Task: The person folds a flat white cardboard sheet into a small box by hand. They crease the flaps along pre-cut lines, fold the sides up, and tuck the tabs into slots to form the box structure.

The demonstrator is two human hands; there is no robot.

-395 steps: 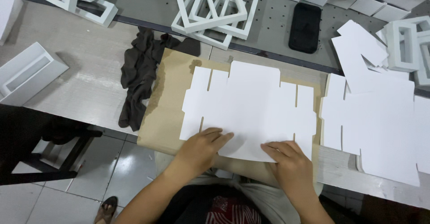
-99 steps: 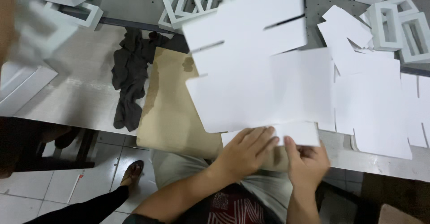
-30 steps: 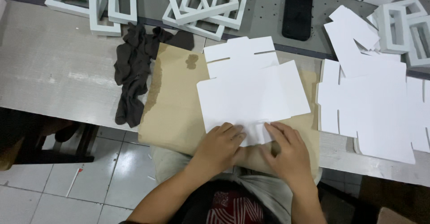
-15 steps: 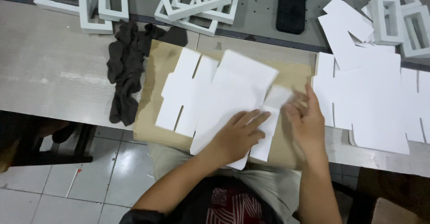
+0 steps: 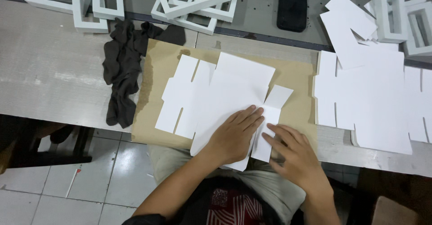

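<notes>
Two hands at work, both flat and unclenched. Left hand [image 5: 234, 137] pressed palm-down on white die-cut card blank [image 5: 216, 99], fingers spread toward upper right, grasping nothing, simply pinning the sheet. Right hand [image 5: 292, 155] just beside it, fingers extended and resting on narrow flap [image 5: 270, 126] at the blank's right edge, not closed around anything.

Blank lying partly folded on brown cardboard sheet [image 5: 297, 103], tilted a little, tabs and slits pointing left, one panel doubled over the middle, lower corner overhanging the near edge toward the lap. Brown sheet resting on grey worktable [image 5: 54, 81], its near part jutting past the table edge.

Left of the brown sheet, touching its upper corner: crumpled dark cloth [image 5: 121, 72], trailing down toward the table's edge. Right of the brown sheet, just beside it: stack of flat white blanks [image 5: 373, 99], same cut, several loose pieces fanned on top at the far end.

Farther back, on perforated grey surface [image 5: 256, 0]: heap of white rectangular frames [image 5: 193, 2] piled crosswise, more frames at far left [image 5: 85, 4] and at far right [image 5: 405, 18]. Black phone [image 5: 292, 4] face-down between middle heap and right-hand pieces, well apart from both hands.

Below the table: tiled floor [image 5: 90, 180], dark stool leg at left.
</notes>
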